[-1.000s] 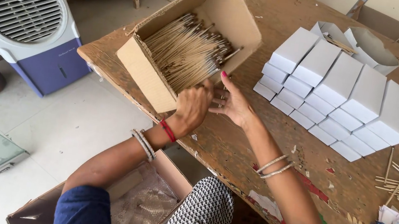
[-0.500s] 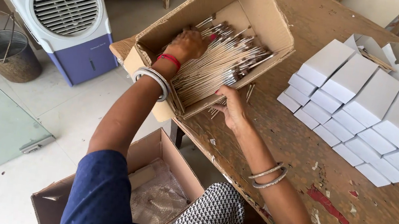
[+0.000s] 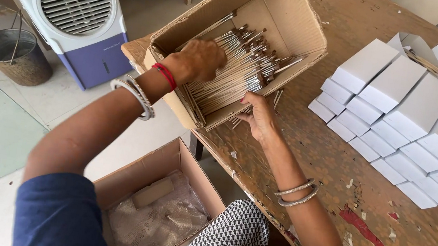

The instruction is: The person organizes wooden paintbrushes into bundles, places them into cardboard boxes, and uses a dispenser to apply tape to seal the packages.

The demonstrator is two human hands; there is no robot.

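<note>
An open cardboard box (image 3: 300,21) lies on the corner of a wooden table (image 3: 347,174), full of thin sticks (image 3: 240,72) with dark tips. My left hand (image 3: 199,61) reaches into the box, fingers curled down among the sticks; whether it grips any is hidden. My right hand (image 3: 258,117) rests against the box's near wall, fingers bent around the edge, with a few loose sticks beside it. Both wrists wear metal bangles.
Rows of flat white cartons (image 3: 400,113) cover the table's right side. A white and blue air cooler (image 3: 76,8) and a metal bucket (image 3: 11,53) stand on the floor at left. Another open cardboard box (image 3: 162,211) with plastic wrap sits below the table edge.
My left hand has moved from the box's left rim deeper in among the sticks. My right hand has shifted up to the box's near wall. The view has come closer.
</note>
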